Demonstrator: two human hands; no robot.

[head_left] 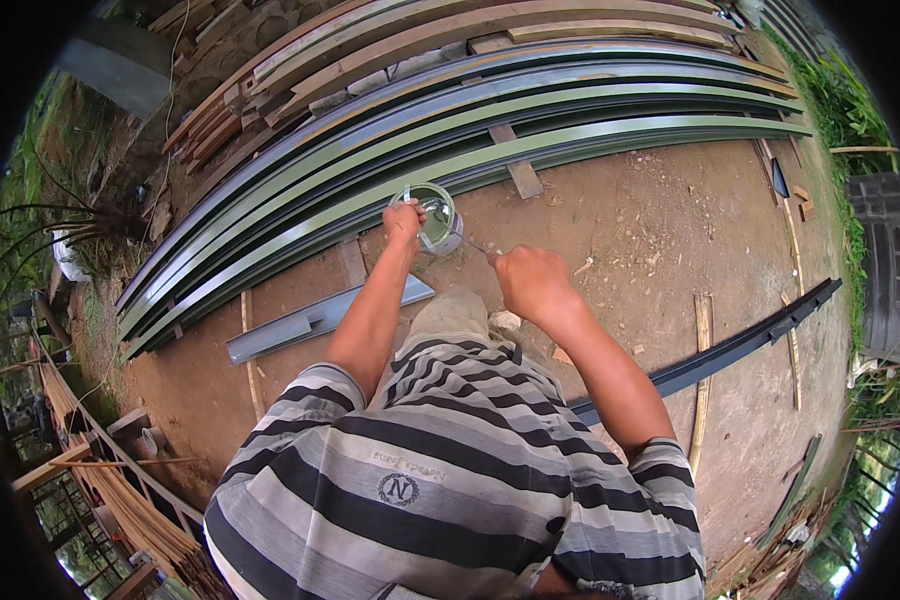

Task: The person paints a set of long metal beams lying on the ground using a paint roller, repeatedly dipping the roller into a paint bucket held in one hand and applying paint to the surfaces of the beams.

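Observation:
My left hand (404,220) is closed on the near-left rim of a round paint can (447,243) with green paint inside. The can is held out in front of me, close to the nearest long green-painted bar (370,212). In my right hand (533,284), to the right of the can, the fingers are wrapped round a tool with a thin handle (478,246). That handle points left to the can, and its far end reaches the can's opening. What kind of head it has cannot be made out.
Several long bars, some green and some grey metal (420,105), lie on wooden crosspieces (516,165) ahead. Wooden planks (450,30) are stacked behind them. A short grey channel (300,322) lies on the dirt at left, a long dark bar (730,350) at right.

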